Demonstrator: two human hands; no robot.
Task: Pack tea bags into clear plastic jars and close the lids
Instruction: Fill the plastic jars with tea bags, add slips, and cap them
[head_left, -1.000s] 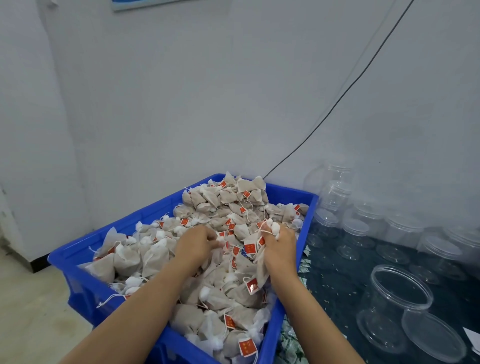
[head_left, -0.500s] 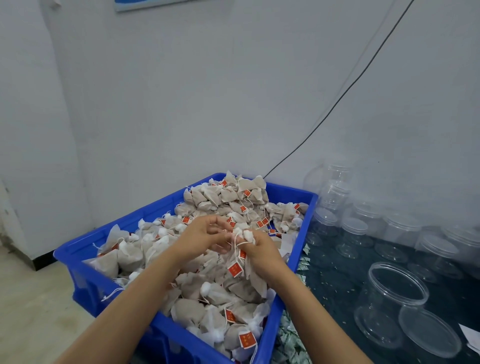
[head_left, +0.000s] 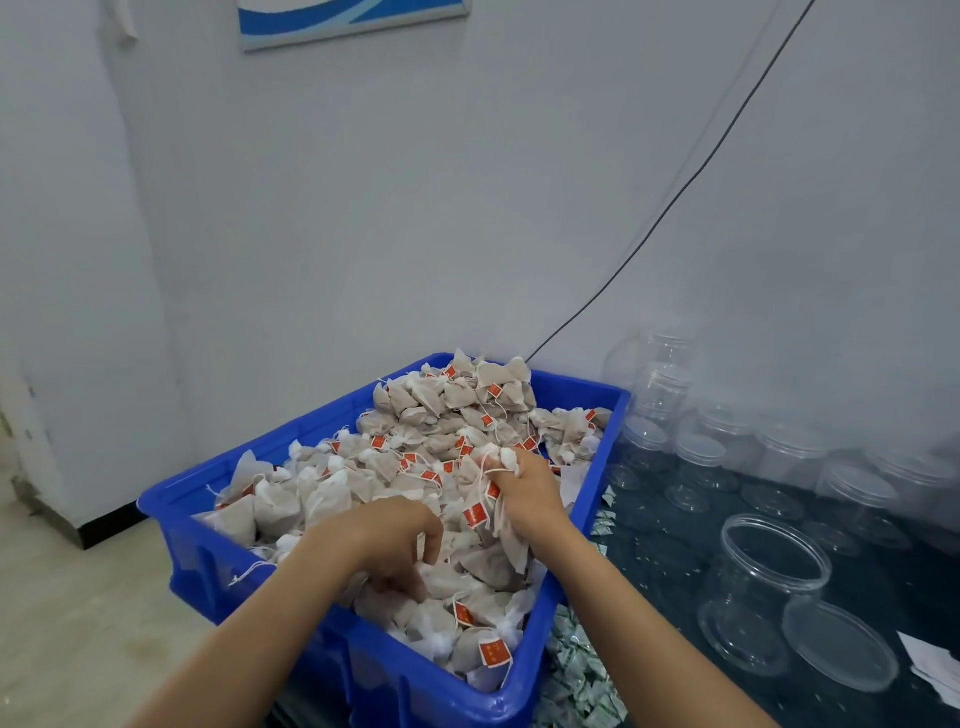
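A blue crate (head_left: 218, 551) holds heaped tea bags (head_left: 441, 415). The right hand (head_left: 524, 488) grips a bunch of them; the left hand (head_left: 387, 540) digs in with curled fingers pinching a bag. An open clear jar (head_left: 763, 587) stands right, its lid (head_left: 839, 644) beside it.

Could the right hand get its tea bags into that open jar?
Probably yes: the right hand grips tea bags, and the open jar, lid off, stands unblocked just right of the blue crate.

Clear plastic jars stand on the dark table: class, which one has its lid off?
The nearest clear plastic jar, at front right: its mouth is open, its round clear lid beside it. The others look capped.
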